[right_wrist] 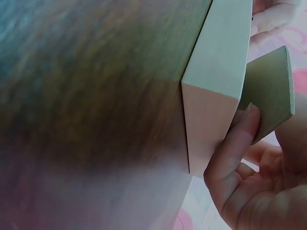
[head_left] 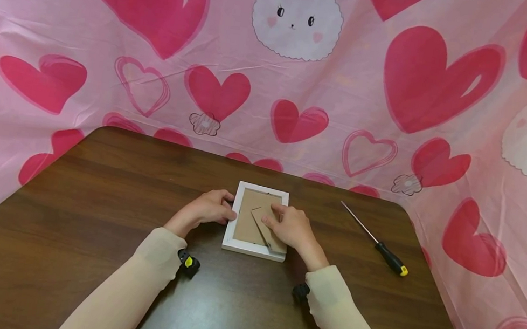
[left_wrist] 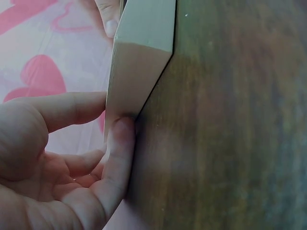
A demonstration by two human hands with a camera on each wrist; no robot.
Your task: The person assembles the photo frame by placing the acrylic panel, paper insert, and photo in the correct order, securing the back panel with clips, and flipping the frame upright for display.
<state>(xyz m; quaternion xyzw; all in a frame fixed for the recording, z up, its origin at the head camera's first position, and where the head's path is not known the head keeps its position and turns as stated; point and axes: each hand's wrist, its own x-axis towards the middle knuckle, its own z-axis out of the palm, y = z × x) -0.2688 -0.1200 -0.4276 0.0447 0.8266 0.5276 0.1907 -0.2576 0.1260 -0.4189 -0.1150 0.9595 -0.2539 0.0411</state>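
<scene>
A white picture frame (head_left: pixel 230 241) lies face down on the table, its brown backing board (head_left: pixel 243 226) showing. My left hand (head_left: pixel 207 207) grips the frame's left edge, thumb on the rim; in the left wrist view a finger (left_wrist: pixel 122 139) presses the side near the tabletop. On the right, my right hand (head_left: pixel 293 226) pinches a brown flap (head_left: pixel 264 220), which looks like the backing's fold-out stand, tilted up from the board. In the right wrist view, the flap (right_wrist: pixel 271 93) sits between thumb and fingers, and a bent finger lies by the frame's corner.
A screwdriver (head_left: pixel 391 259) with a black and yellow handle lies to the right of the frame on the dark wooden table (head_left: pixel 92 210). Pink cloth (head_left: pixel 340 92) printed with hearts and rabbits hangs behind and beside the table.
</scene>
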